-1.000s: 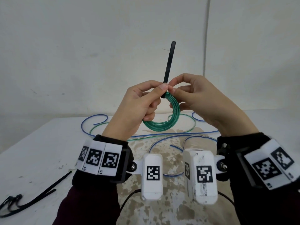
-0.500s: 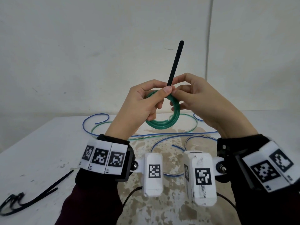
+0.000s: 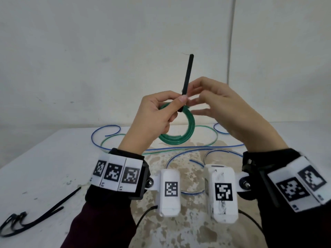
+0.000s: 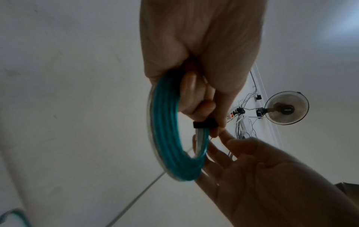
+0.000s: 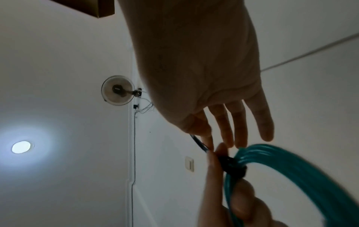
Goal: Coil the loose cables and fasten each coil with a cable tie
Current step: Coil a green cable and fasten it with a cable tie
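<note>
Moved since 0.5 s ago: right hand (image 3: 227, 111) fingers now spread out & blurry, were bunched tight at tie before. Tie tip leans less, stands nearly straight up now. Coil about same spot.

Left hand (image 3: 154, 119) up in air over tabletop (image 3: 35, 167), grip tight on green cable coil (image 3: 186, 133): thumb on top pressing, fingers curled thru the ring. Coil hangs down from that hand, well above tabletop. Black cable tie (image 3: 187, 76) wraps round top of coil, long tail pokes up past both hands. In left wrist view, tie band (image 4: 205, 124) sits across coil (image 4: 165, 130) just by thumb of left hand (image 4: 200, 46).

Right hand grip mostly loose: three fingers straight & apart, near coil. Right wrist view: right hand (image 5: 204, 69) thumb & first finger pinch thin tie tail (image 5: 198, 142) just above the wrap; coil (image 5: 291, 169) bottom right, left hand (image 5: 223, 199) fingers round it.

On tabletop behind hands: loose blue cable (image 3: 107, 129) & loose green cable (image 3: 114, 138), long wavy loops, lying side by side, crossing in places. Far left near edge: spare black ties (image 3: 35, 217), tangled a bit, flat. Tabletop middle looks stained brown. Marker bands on both wrists. Plain white wall behind. Wrist views also catch wall fan (image 4: 285, 109).
</note>
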